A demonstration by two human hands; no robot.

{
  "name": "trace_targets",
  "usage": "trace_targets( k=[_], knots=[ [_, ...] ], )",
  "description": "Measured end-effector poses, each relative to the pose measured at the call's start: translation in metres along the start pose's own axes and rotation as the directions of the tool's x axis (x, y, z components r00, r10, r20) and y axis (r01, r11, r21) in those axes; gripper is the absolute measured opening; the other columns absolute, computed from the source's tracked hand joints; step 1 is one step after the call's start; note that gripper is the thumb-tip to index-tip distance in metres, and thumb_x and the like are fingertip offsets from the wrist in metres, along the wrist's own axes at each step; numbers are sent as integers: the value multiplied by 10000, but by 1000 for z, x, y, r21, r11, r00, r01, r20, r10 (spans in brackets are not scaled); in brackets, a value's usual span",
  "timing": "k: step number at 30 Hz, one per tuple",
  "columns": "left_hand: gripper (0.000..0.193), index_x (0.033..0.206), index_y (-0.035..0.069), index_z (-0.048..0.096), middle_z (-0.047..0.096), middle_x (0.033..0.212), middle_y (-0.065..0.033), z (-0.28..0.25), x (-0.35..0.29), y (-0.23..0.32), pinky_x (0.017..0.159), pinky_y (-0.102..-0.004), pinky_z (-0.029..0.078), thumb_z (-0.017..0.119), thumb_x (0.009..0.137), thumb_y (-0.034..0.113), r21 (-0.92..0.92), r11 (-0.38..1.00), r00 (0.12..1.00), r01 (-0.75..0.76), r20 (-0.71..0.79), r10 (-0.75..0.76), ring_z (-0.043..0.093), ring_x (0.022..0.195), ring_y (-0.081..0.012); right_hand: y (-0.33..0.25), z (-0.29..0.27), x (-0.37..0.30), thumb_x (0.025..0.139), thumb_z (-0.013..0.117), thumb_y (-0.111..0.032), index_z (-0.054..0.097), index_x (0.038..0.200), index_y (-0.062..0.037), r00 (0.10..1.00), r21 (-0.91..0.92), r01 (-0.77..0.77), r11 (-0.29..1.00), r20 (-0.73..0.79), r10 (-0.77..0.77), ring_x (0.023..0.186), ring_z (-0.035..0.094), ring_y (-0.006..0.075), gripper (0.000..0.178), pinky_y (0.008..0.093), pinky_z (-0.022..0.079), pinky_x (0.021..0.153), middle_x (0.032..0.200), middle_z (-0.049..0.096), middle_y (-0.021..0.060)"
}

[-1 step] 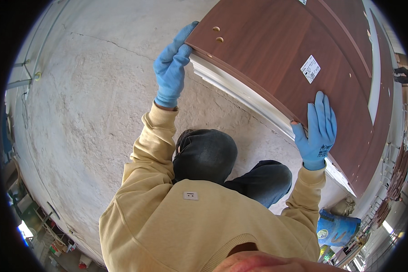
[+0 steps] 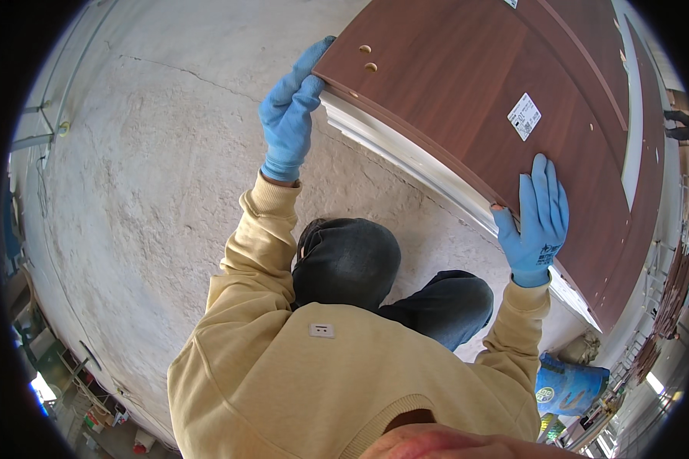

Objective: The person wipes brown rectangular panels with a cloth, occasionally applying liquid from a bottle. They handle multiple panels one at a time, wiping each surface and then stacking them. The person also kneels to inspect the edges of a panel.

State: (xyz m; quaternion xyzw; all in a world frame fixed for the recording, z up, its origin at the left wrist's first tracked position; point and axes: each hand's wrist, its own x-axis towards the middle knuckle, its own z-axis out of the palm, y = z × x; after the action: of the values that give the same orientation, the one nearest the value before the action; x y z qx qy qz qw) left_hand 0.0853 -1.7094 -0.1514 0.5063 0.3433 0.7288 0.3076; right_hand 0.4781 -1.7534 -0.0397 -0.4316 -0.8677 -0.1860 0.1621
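Note:
A dark brown wood-grain panel (image 2: pixel 436 92) lies on top of a stack, with two round holes near its left corner and a white label (image 2: pixel 524 117) on its face. My left hand (image 2: pixel 289 115), in a blue glove, grips the panel's left corner, its fingertips partly hidden at the edge. Flat on the panel near its front edge rests my right hand (image 2: pixel 540 222), also gloved in blue, fingers stretched out and thumb at the edge. White board edges (image 2: pixel 406 159) show beneath the brown panel.
More brown panels (image 2: pixel 643 99) and a white strip (image 2: pixel 633 115) are at the right. A blue bag (image 2: pixel 570 385) stands at lower right. Concrete floor (image 2: pixel 153 176) spreads to the left, with metal rails (image 2: pixel 34 142) at the far left. My bent knees (image 2: pixel 348 264) are close to the stack.

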Motion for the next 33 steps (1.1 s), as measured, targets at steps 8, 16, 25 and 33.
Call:
trace_targets(
  k=[8,16,25,33],
  knots=[
    [385,1430,-79,647,605,1541,-240,3,1,2,1229,-417,420,609,1094,105,-54,998,1000,15,-2,-15,584,1433,-307,3,1,-3,1024,671,-505,735,1258,-26,1000,20,5,1000,12,-6,1421,597,375,537,469,450,1188,1530,632,195],
    [496,1547,-106,510,516,1624,-238,6,5,19,1286,-447,326,584,1105,107,57,998,994,18,109,-24,473,1528,-312,0,-7,3,977,696,-468,731,1220,-66,998,56,-55,997,4,55,1420,583,344,471,468,453,1180,1524,625,172],
    [488,1530,-116,525,456,1668,-250,0,17,27,1276,-466,338,598,1088,77,199,980,972,-9,231,-38,435,1549,-332,-1,-8,1,915,741,-465,724,1231,-99,996,65,-93,994,13,92,1466,539,307,484,445,413,1224,1568,589,134],
    [490,1571,-89,493,474,1670,-188,14,16,39,1258,-450,367,559,1103,43,229,962,972,145,147,-182,484,1501,-296,-2,-3,-8,809,838,-451,685,1347,-134,995,79,-99,992,-10,100,1542,447,285,642,441,351,1285,1642,511,111]
  ],
)
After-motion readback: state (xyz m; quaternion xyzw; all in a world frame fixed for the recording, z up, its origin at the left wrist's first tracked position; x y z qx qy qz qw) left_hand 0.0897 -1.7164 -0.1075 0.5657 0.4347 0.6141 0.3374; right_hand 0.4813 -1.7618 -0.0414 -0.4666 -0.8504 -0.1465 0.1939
